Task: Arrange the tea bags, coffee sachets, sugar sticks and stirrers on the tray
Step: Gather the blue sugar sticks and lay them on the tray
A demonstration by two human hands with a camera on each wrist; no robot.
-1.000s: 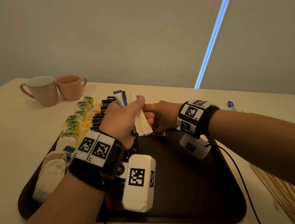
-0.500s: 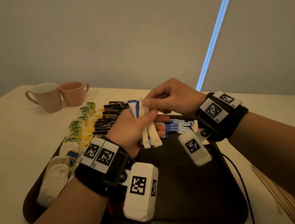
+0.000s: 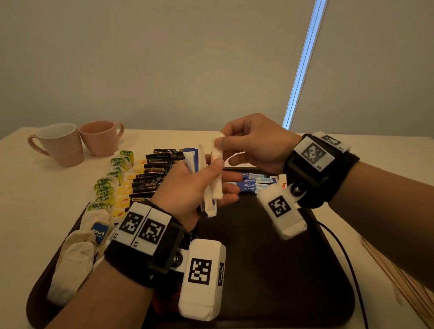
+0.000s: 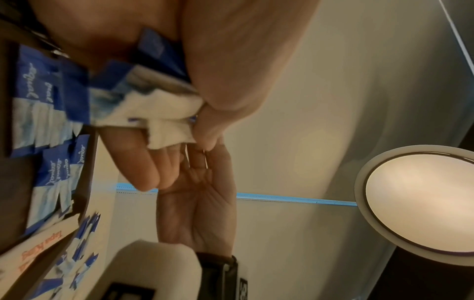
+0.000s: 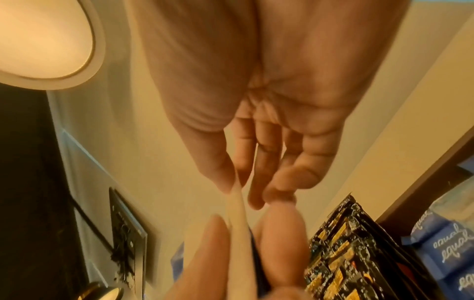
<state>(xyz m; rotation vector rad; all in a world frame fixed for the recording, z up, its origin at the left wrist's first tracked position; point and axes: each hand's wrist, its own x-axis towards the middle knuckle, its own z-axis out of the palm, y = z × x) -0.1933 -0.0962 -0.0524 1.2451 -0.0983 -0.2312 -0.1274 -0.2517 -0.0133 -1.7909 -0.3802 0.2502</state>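
Your left hand (image 3: 193, 186) is raised above the dark tray (image 3: 266, 273), fingers and thumb curled round a small bundle of sugar sticks (image 3: 209, 197), some white and some blue, which stand roughly upright in the grip with their lower ends poking out below your palm. Your right hand (image 3: 254, 144) is just above and beside it, thumb and forefinger pinching the top end of one white sugar stick (image 3: 217, 151) whose lower part is still among the bundle; your other right fingers hang loosely curled beneath. In the right wrist view that stick (image 5: 237, 205) runs as a pale strip from your fingertips down between the left hand's thumb and fingers, though the blur there makes it hard to say whether it is touching its neighbours. On the tray, along the far edge behind your hands, a row of blue sweetener sachets (image 3: 251, 180) lies flat, overlapping one another. Left of them runs a column of black coffee sachets (image 3: 152, 174), then yellow tea bags (image 3: 124, 195) and green-labelled tea bags (image 3: 109, 178), and nearest you on the left rim a few pale cloth tea bags (image 3: 76, 257). Two pink mugs (image 3: 81, 142) stand side by side on the table (image 3: 9, 211) beyond the tray's far left corner. Wooden stirrers (image 3: 414, 292) lie on the table to the right of the tray, well apart from it.
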